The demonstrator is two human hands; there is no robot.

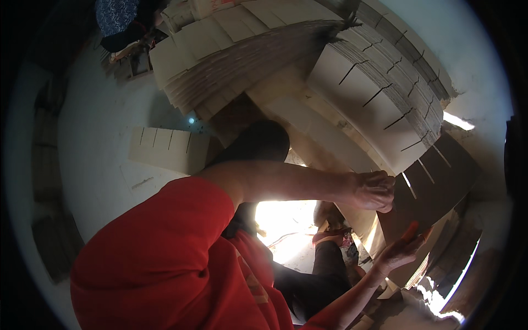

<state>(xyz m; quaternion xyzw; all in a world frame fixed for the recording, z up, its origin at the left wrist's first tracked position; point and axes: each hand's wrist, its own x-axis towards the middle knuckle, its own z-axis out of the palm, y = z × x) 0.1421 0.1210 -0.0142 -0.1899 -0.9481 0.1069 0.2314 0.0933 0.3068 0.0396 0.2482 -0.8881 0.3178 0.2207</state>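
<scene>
A dark-looking cardboard sheet (440,190) with several narrow slots along its upper edge is tilted at the right, between my two hands. Reaching across from the left, my left hand (375,191) is closed with bent fingers at the sheet's left edge. My right hand (400,254) comes up from below and grips the lower part of the sheet, with orange showing at its fingertips. Just above the sheet stands a stack of slotted cardboard pieces (357,110), its slots facing up and to the right.
A long leaning row of plain cardboard pieces (242,60) lies at the far side. One slotted cardboard piece (165,149) rests on the floor at left. Patterned cloth (116,16) shows at the top left. Bright light falls between my dark-trousered legs (313,280).
</scene>
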